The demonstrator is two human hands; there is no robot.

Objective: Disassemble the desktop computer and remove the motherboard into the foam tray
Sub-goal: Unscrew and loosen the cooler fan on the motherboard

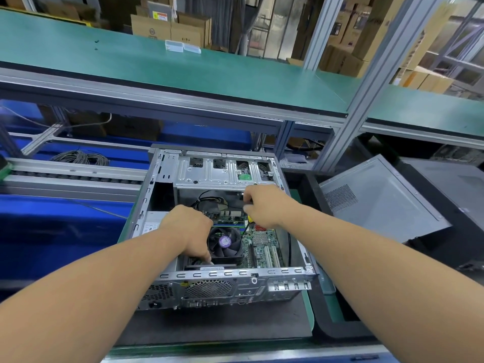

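Green motherboard [258,244] seated in case [225,277]; right hand [263,205] clamps screwdriver [248,223] over screw; left hand [190,231] steadies, fingers hidden, grip unclear.

Two bare forearms, entering from the bottom corners and ending in a left hand [187,229] and a right hand [264,205]. No sleeves anywhere along the visible length, from near the elbows to the wrists. No gloves, watch, wristband, bracelet or rings to be seen. Smooth arms without visible marks or tattoos. Backs of both hands turned toward the camera, knuckles rounded. Fingertips mostly hidden from view; nails too small to make out. Nothing else of the person in view.
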